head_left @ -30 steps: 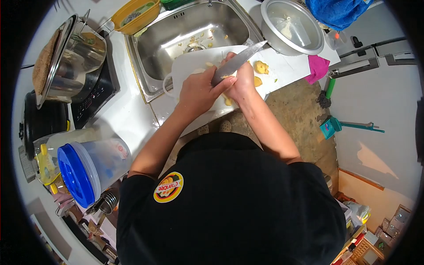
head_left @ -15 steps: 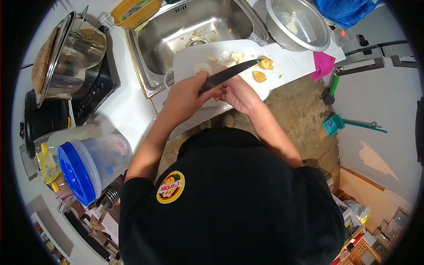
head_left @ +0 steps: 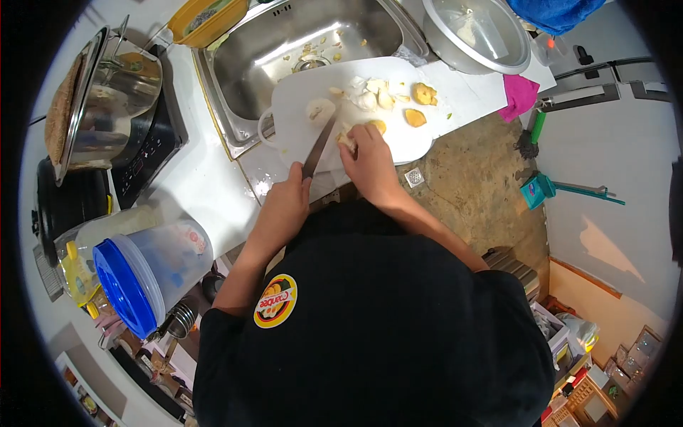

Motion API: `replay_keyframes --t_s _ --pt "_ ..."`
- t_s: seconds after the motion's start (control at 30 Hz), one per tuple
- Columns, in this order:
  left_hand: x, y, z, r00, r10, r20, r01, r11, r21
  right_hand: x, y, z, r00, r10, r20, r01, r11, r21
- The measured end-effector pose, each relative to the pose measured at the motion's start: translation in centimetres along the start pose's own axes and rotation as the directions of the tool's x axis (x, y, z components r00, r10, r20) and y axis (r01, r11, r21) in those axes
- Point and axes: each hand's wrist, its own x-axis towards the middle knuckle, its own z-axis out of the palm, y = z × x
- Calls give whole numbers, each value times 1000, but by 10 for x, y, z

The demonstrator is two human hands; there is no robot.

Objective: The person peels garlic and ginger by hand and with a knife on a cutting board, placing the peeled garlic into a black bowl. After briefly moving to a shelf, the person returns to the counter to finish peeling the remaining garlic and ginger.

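Note:
My left hand (head_left: 283, 206) is closed round the handle of a kitchen knife (head_left: 319, 147), whose dark blade slants up over a white cutting board (head_left: 292, 89). My right hand (head_left: 370, 160) pinches a pale, knobbly piece of ginger (head_left: 346, 141) against the board near its front edge, just right of the blade. A whitish mound of finely cut food (head_left: 320, 109) lies beyond the knife tip. Farther back are several white pieces that look like garlic (head_left: 373, 94). Yellow ginger lumps (head_left: 425, 94) sit at the right, and a cut one (head_left: 377, 127) shows beside my right fingers.
Behind the board is a steel sink (head_left: 242, 53) with scraps in it. A large metal bowl (head_left: 477, 35) stands at the back right, by a pink cloth (head_left: 519, 96). On the left are a pot (head_left: 128, 92) on a black cooktop (head_left: 148, 153) and a blue-lidded plastic container (head_left: 153, 263).
The knife has come down from across both hands, its blade now pointing at the board. My hands have moved apart, and my right hand has set the ginger piece down on the board.

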Motion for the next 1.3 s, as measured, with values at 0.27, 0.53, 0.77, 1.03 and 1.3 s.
replay_keyframes --t_s 0.27,0.53,0.77,1.03,1.3 --pt "-27 -4 -6 985 -110 130 88 982 168 0 -1 5 992 103 76 -111 986 123" --pt "-31 -3 -13 944 -232 235 196 966 167 -4 -1 8 993 109 35 -113 977 179" --pt "-24 -7 -9 936 -241 256 194 961 198 -6 6 13 999 34 -13 -31 985 171" --pt "-20 -10 12 919 -302 254 281 953 116 -6 10 14 1000 11 -3 -10 976 218" --pt "13 -5 24 969 -186 161 187 982 9 -3 11 13 1000 -3 -5 4 974 225"
